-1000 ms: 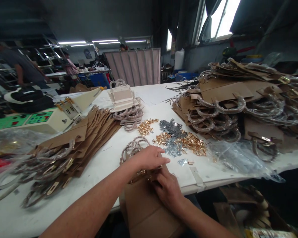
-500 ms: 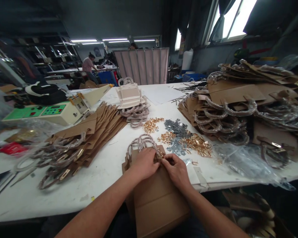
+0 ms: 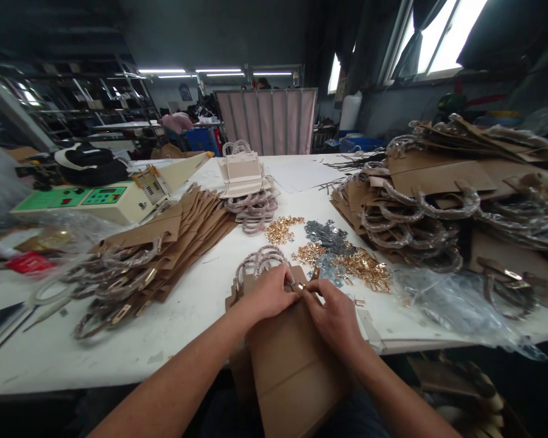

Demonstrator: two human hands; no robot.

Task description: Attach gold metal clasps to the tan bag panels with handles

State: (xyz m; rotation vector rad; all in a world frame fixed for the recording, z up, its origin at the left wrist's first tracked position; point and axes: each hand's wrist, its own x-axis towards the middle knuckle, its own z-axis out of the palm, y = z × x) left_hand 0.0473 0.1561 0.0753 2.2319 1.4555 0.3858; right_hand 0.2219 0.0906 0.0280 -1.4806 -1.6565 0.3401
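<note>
A brown handbag panel [image 3: 296,377] leans over the table's front edge, its plastic-wrapped handle [image 3: 269,258] standing up behind my left hand. My left hand [image 3: 274,292] is closed at the panel's top edge, thumb and fingers pinching a short strap with a gold metal fitting [image 3: 300,287]. From the other side, my right hand [image 3: 331,307] pinches the same strap end by the fitting. Its index finger is bent, and a brown tab [image 3: 317,274] sticks up beside it. Fingertips partly hide the fitting. More brown panels lie beneath this one.
Gold prongs [image 3: 368,267] and grey metal plates [image 3: 326,237] lie heaped beyond my hands. Stacked bag panels stand left [image 3: 182,237] and right [image 3: 433,170]. A clear plastic bag [image 3: 456,304] lies at right, a green-topped machine [image 3: 95,198] at left. A person [image 3: 177,123] bends in the background.
My right hand has shifted slightly right and down, its fingers now bent round the strap end. The gold fitting shows more clearly between the hands. The background person has bent lower.
</note>
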